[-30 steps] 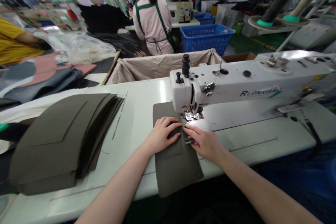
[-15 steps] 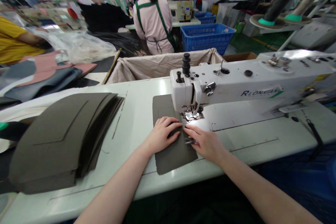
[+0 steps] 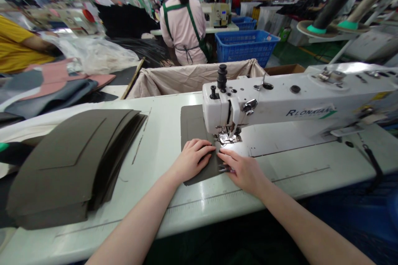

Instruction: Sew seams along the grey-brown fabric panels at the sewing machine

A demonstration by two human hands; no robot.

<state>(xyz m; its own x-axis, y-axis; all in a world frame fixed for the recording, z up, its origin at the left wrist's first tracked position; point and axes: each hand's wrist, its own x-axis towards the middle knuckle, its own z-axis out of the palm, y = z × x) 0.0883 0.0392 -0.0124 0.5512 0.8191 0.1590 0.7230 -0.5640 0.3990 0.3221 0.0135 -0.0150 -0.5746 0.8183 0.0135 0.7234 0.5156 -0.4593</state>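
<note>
A flat olive-grey panel (image 3: pixel 192 122) lies on the sewing table, its right edge at the presser foot (image 3: pixel 229 137) of a white sewing machine (image 3: pixel 267 95). On the panel rests my left hand (image 3: pixel 195 158), palm down with fingers stretched out, just left of the foot. My right hand (image 3: pixel 244 169) has its fingertips at the panel's right edge, close in front of the foot. Tucked in that hand are small thread snips (image 3: pixel 224 168), blades pointing left; their handles are mostly hidden by the fingers.
A stack of similar olive-grey panels (image 3: pixel 65 149) lies on the left of the table (image 3: pixel 161 132). Behind it stands a cloth-lined bin (image 3: pixel 174 80). Farther back are a blue basket (image 3: pixel 247 45) and a person in a green-strapped apron (image 3: pixel 186 29). Thread cones (image 3: pixel 334 8) stand at upper right.
The panel has slid away from me under the presser foot, its near edge now closer to my hands. Both hands stay in nearly the same place.
</note>
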